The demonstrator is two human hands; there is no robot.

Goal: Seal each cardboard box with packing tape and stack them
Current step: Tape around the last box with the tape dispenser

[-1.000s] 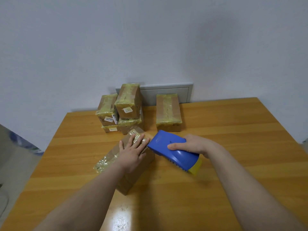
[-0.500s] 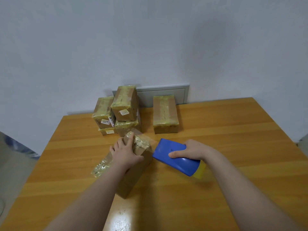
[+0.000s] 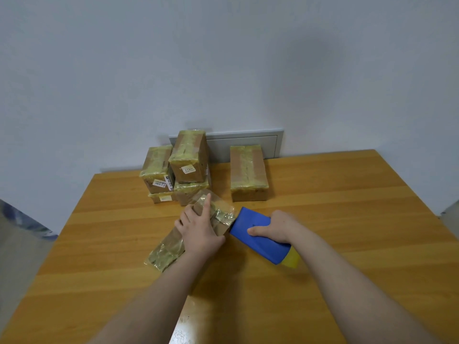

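While left hand (image 3: 198,232) grips the taped brown cardboard box (image 3: 219,216), slanted toward the bench's (image 3: 347,194) far edge, right hand (image 3: 277,227) grips a blue plastic dispenser (image 3: 260,247).

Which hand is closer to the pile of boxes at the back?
Left. The left hand holds the box just before the pile; the right hand grips the dispenser, farther right.

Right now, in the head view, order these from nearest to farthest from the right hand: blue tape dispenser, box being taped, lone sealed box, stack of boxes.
1. blue tape dispenser: held in the right hand.
2. box being taped: just left.
3. lone sealed box: farther back.
4. stack of boxes: back left.
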